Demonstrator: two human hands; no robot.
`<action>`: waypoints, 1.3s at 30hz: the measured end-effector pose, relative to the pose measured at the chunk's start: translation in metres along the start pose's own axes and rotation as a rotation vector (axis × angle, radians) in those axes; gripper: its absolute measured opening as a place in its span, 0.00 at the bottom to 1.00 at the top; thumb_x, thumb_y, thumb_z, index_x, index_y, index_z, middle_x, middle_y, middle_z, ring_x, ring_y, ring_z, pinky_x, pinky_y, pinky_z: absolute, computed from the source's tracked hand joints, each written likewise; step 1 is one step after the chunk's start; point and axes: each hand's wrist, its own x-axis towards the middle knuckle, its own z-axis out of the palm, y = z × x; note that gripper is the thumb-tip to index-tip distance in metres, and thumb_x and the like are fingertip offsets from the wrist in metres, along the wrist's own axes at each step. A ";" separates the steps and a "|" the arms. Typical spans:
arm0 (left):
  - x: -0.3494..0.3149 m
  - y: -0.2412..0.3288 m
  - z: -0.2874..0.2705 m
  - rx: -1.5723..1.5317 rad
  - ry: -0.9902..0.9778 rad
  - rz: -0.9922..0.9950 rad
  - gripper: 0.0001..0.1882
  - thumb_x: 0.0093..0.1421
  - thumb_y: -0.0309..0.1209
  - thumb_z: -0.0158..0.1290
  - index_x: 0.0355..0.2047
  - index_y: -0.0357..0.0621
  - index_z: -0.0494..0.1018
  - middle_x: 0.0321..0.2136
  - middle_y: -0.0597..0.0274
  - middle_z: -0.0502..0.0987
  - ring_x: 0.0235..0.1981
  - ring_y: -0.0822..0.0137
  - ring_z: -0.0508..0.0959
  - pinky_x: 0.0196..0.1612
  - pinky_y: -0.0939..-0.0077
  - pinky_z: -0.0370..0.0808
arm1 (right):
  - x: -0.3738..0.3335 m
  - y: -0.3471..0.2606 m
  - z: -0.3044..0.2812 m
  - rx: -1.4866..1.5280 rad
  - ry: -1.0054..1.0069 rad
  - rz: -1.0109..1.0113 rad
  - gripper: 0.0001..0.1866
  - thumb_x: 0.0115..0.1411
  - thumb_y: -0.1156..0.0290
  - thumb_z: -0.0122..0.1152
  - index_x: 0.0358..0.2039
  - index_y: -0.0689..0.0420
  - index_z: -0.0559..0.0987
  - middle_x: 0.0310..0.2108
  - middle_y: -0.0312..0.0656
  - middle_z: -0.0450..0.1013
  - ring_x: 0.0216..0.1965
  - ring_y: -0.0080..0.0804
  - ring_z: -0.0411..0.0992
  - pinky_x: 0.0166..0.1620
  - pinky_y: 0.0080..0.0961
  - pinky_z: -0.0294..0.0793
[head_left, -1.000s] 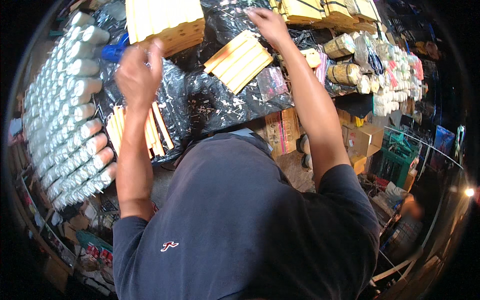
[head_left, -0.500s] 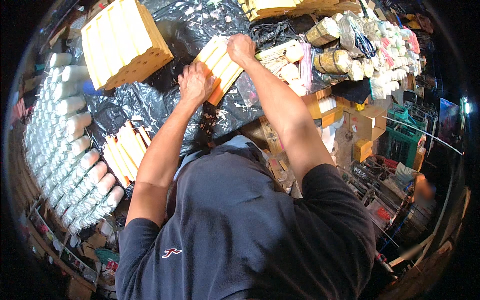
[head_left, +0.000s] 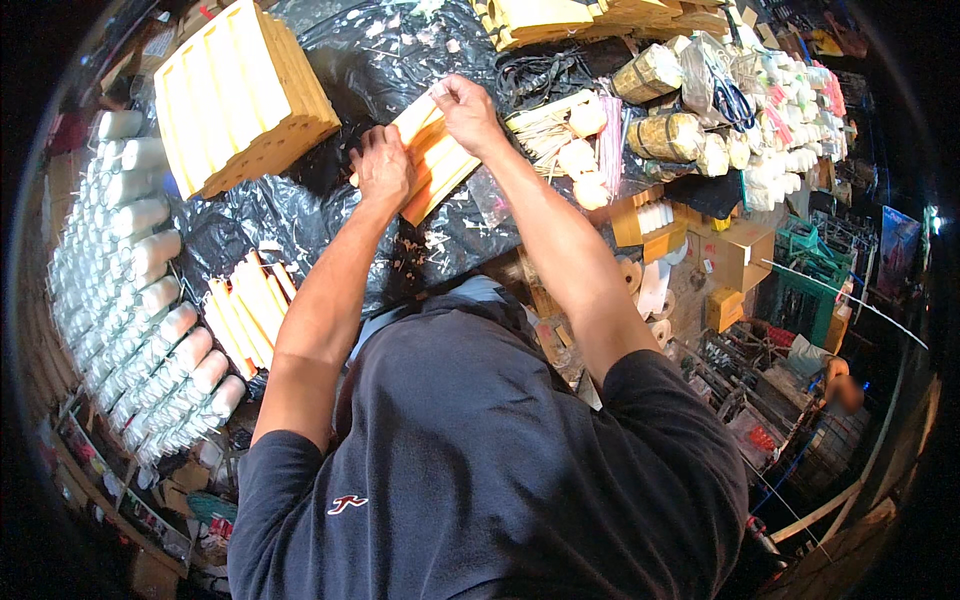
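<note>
A yellow-orange grooved slab [head_left: 440, 178] lies tilted on black plastic sheeting [head_left: 330, 235] in front of me. My left hand [head_left: 384, 168] rests on its left side, fingers spread and bent over the edge. At the far right end of the slab, my right hand [head_left: 468, 115] has thumb and fingertips pinched together; whatever is between them is too small to name. Just right of that hand lies a bundle of thin pale strands [head_left: 548, 135] beside round cream-coloured pieces.
A stack of yellow ribbed slabs [head_left: 240, 100] stands at far left, with more yellow slabs [head_left: 560, 22] at the back. Yellow-orange sticks [head_left: 245, 310] and rows of plastic-wrapped white cylinders [head_left: 140, 215] lie left. Scissors [head_left: 735, 105] and wrapped rolls [head_left: 665, 137] sit right.
My right hand has shifted slightly left and nearer, its fingertips now pinched above the slab's far end. The left hand has drawn slightly left, still on the slab.
</note>
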 end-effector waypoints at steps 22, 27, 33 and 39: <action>-0.018 0.017 -0.024 -0.316 -0.444 -0.043 0.26 0.68 0.46 0.57 0.52 0.34 0.70 0.47 0.38 0.79 0.52 0.40 0.79 0.55 0.47 0.75 | -0.023 0.081 -0.043 -0.247 0.077 0.221 0.08 0.60 0.78 0.59 0.38 0.63 0.83 0.35 0.48 0.81 0.41 0.40 0.79 0.46 0.36 0.76; -0.018 0.017 -0.030 -0.290 -0.470 -0.003 0.26 0.69 0.48 0.56 0.52 0.35 0.71 0.48 0.40 0.78 0.53 0.42 0.79 0.56 0.45 0.76 | -0.026 0.085 -0.053 0.154 -0.048 0.298 0.05 0.68 0.77 0.58 0.33 0.61 0.76 0.29 0.35 0.73 0.32 0.25 0.70 0.37 0.26 0.69; -0.014 0.016 -0.031 -0.369 -0.493 -0.045 0.28 0.67 0.48 0.58 0.52 0.33 0.70 0.49 0.35 0.79 0.54 0.39 0.79 0.56 0.46 0.75 | -0.031 0.078 -0.054 0.707 -0.027 0.215 0.05 0.76 0.73 0.53 0.39 0.58 0.73 0.36 0.39 0.74 0.40 0.29 0.73 0.51 0.30 0.74; -0.023 0.015 -0.047 -0.613 -0.461 -0.088 0.37 0.68 0.53 0.58 0.61 0.31 0.65 0.48 0.31 0.80 0.52 0.36 0.81 0.56 0.47 0.77 | -0.040 0.051 -0.033 1.330 -0.036 0.277 0.07 0.73 0.73 0.51 0.37 0.62 0.74 0.51 0.55 0.76 0.60 0.53 0.72 0.68 0.54 0.68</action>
